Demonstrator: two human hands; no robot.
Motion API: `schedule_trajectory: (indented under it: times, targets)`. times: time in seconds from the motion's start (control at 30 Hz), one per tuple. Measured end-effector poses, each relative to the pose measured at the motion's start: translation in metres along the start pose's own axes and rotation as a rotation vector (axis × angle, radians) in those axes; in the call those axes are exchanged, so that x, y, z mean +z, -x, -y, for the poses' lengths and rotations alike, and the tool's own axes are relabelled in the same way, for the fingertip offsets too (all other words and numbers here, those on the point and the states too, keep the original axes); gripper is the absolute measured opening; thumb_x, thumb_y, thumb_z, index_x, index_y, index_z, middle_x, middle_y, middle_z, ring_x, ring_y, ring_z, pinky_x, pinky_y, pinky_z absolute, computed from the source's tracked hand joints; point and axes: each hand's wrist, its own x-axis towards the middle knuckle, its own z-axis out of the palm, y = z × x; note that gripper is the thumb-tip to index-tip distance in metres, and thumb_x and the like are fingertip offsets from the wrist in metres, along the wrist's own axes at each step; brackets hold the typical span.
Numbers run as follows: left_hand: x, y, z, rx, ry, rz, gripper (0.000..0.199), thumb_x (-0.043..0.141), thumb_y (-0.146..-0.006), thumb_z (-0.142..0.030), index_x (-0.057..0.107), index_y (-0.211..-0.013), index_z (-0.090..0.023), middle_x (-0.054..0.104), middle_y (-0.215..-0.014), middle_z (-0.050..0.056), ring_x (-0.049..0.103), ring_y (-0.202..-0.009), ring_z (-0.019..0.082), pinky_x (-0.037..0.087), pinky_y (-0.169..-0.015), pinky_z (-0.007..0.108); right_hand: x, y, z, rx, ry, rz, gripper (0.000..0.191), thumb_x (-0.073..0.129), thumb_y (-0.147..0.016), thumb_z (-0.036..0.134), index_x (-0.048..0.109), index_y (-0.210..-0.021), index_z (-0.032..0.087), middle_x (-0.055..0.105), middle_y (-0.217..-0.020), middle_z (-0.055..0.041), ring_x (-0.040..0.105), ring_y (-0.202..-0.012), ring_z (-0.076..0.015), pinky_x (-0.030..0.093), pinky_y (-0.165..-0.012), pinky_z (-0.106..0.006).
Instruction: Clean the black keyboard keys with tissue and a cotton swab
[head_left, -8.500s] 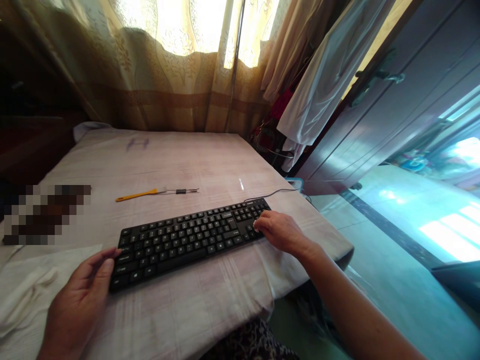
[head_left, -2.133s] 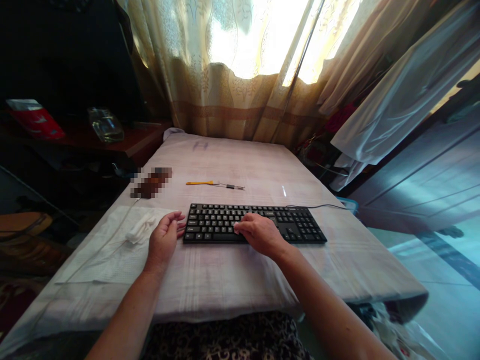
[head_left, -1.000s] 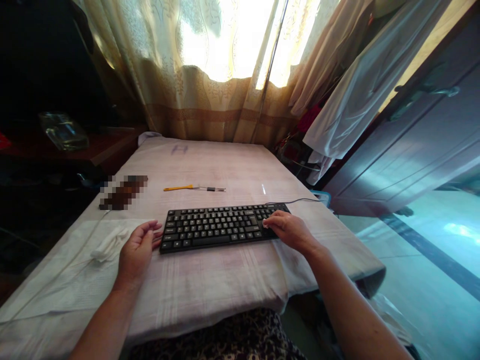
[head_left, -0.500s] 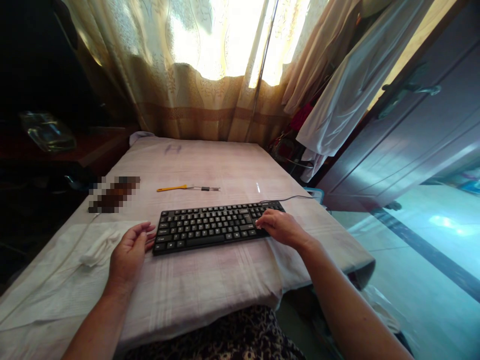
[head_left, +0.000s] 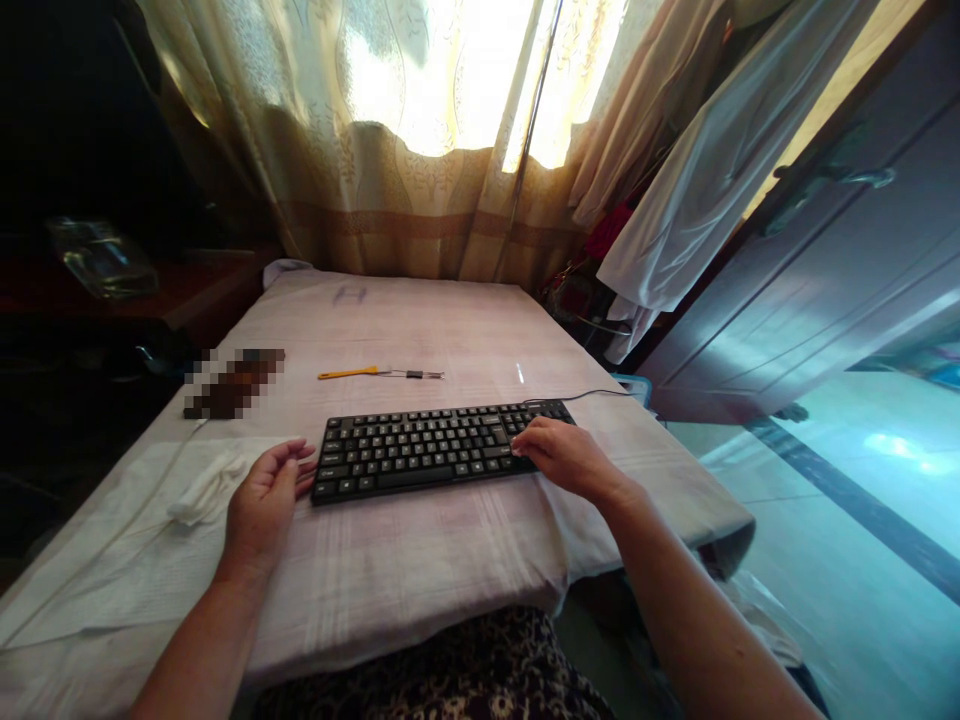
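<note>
A black keyboard [head_left: 420, 450] lies slightly slanted on the cloth-covered table in front of me. My left hand [head_left: 271, 490] rests by its left end, palm partly turned up, the fingers apart and their tips at or against the edge. Over the right part of the keys is my right hand [head_left: 553, 452], its fingers bent and drawn together. Something small and whitish shows at those fingertips, too small to name. Behind the keyboard lies a yellow-handled tool [head_left: 349, 373], with a thin tool with a dark grip [head_left: 415, 375] beside it.
White crumpled tissue [head_left: 210, 488] lies on a white sheet [head_left: 82, 590] at the left, near a pixelated object [head_left: 236, 385] with a white cable. A black cord [head_left: 600, 394] runs off the table's right side. Curtains hang behind; a door [head_left: 810, 220] stands right.
The view has shifted slightly, so the table and its things appear a little further right and higher. Both hands keep almost the same places at the keyboard.
</note>
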Motion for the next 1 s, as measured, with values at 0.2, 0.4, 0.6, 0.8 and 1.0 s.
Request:
schedule_trajectory:
  times: [0.2,0.4,0.6,0.8,1.0]
  targets:
    - [-0.001,0.001,0.000,-0.010,0.034,-0.004,0.022,0.054,-0.080,-0.026,0.065,-0.098,-0.019,0.071,-0.101,0.007,0.072,-0.085,0.017,0.062,-0.074,0.032,0.028,-0.014,0.046,-0.148,-0.233,-0.187,0.019,0.058,-0.093,0.019,0.075,-0.097,0.026,0.073,-0.099,-0.0020,0.068,-0.091,-0.0153,0.049,-0.081,-0.025]
    - [-0.001,0.001,0.000,-0.019,0.060,0.000,0.023,0.052,-0.081,-0.026,0.063,-0.100,-0.019,0.071,-0.101,0.008,0.072,-0.083,0.018,0.062,-0.073,0.034,0.053,-0.041,0.133,-0.286,-0.277,-0.142,0.020,0.056,-0.095,0.020,0.076,-0.096,0.026,0.073,-0.103,-0.0028,0.067,-0.094,-0.0165,0.048,-0.081,-0.025]
    - [-0.003,0.002,-0.001,-0.020,0.085,0.027,0.026,0.052,-0.082,-0.029,0.061,-0.103,-0.018,0.071,-0.103,0.009,0.073,-0.081,0.017,0.062,-0.076,0.036,0.064,-0.062,0.188,-0.408,-0.222,-0.051,0.022,0.053,-0.099,0.028,0.074,-0.106,0.028,0.071,-0.109,-0.0028,0.064,-0.096,-0.0179,0.047,-0.080,-0.027]
    - [-0.004,0.002,-0.001,-0.019,0.084,0.034,0.027,0.054,-0.080,-0.031,0.062,-0.102,-0.017,0.071,-0.104,0.009,0.073,-0.082,0.019,0.062,-0.075,0.037,0.074,-0.066,0.204,-0.492,-0.081,-0.025,0.025,0.050,-0.100,0.035,0.074,-0.104,0.030,0.069,-0.103,-0.0026,0.061,-0.090,-0.0196,0.046,-0.074,-0.029]
    - [-0.003,0.002,-0.004,-0.028,0.090,0.040,0.026,0.054,-0.079,-0.029,0.063,-0.101,-0.017,0.071,-0.103,0.008,0.073,-0.082,0.018,0.062,-0.076,0.036,0.068,-0.062,0.191,-0.458,-0.064,0.016,0.024,0.052,-0.099,0.029,0.076,-0.098,0.033,0.068,-0.099,-0.0008,0.060,-0.090,-0.0187,0.044,-0.072,-0.028]
